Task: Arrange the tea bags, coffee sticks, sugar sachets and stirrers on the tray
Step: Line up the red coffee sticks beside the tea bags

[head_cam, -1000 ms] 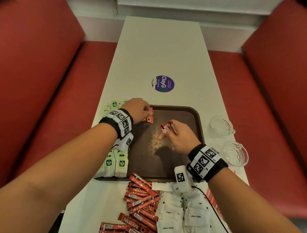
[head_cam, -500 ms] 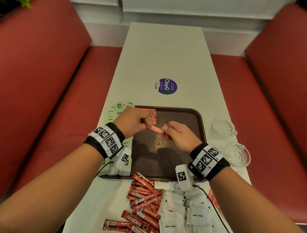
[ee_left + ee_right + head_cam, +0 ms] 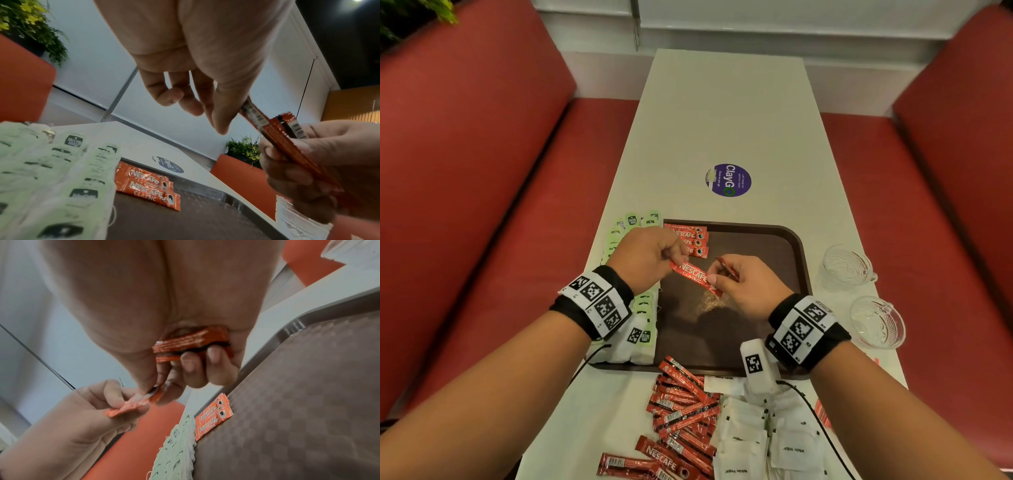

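Over the brown tray (image 3: 796,240), a red Nescafe coffee stick (image 3: 693,274) spans between both hands. My left hand (image 3: 674,258) pinches its far-left end, and my right hand (image 3: 717,278) pinches the near end. The right hand also holds a small bundle of coffee sticks (image 3: 193,340) in its curled fingers. A short row of coffee sticks (image 3: 690,240) lies flat in the tray's far-left corner. Green tea bags (image 3: 643,303) overlap along the tray's left side. In the left wrist view, the pinched stick (image 3: 254,114) meets the bundle (image 3: 287,142).
Loose coffee sticks (image 3: 685,411) and white sugar sachets (image 3: 756,438) are piled on the table in front of the tray. Two glass cups (image 3: 846,267) (image 3: 876,322) stand right of it. A purple sticker (image 3: 728,180) lies beyond. Red benches flank the table.
My left hand has come back from the row of sticks in the tray's far corner and now pinches one stick from the right hand's bundle. The right hand has stayed over the tray.
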